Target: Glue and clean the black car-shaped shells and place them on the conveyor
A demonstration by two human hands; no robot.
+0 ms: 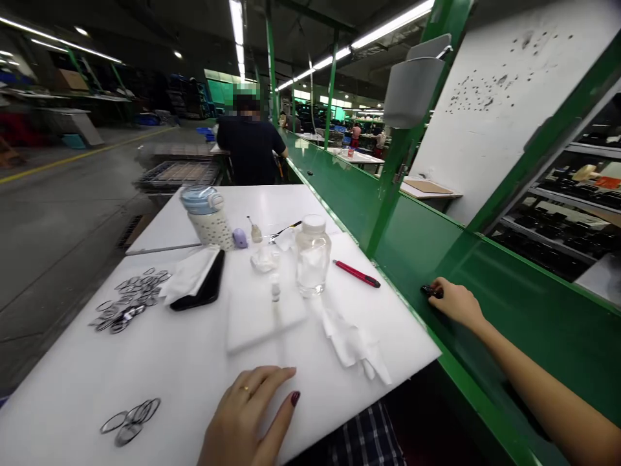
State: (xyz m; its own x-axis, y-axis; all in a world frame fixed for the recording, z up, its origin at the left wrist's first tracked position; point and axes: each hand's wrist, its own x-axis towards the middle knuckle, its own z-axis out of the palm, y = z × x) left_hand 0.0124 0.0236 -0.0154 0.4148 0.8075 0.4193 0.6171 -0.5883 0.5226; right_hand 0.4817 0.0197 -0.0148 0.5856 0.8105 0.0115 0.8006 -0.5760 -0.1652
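Note:
My left hand [250, 414] lies flat on the white table [97, 362] near its front edge, fingers stretched out and holding nothing. A small group of thin oval rings [130, 419] lies to its left. My right hand [456, 301] reaches out over the green conveyor belt [509, 323], its fingers closed on a small black part [429, 291]. A white foam pad [262, 307] lies in front of me with a small vial [275, 288] standing on it.
Also on the table: a clear plastic bottle [313, 255], a red utility knife [356, 273], crumpled white wipes [352, 340], a black phone under a cloth [198, 285], a pile of oval rings [129, 301], a blue-lidded cup [208, 217]. A person in dark clothing [250, 145] stands beyond.

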